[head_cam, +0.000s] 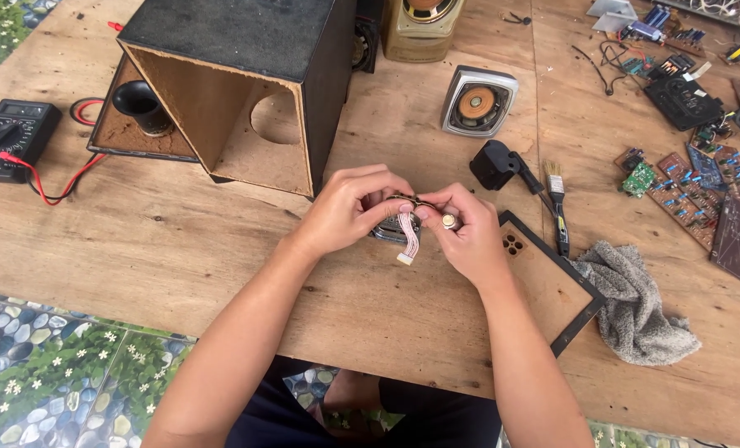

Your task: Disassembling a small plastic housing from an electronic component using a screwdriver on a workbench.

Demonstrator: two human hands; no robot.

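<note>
I pinch a small electronic part (405, 217) between both hands: my left hand (349, 207) closes on its left side, my right hand (468, 232) grips its right end, and a pink-and-white ribbon cable (407, 235) dangles below my fingers. Just right of my right hand lies a framed panel (552, 290), then a grey rag (635, 303). Beyond my hands stands an open speaker box (237, 91).
</note>
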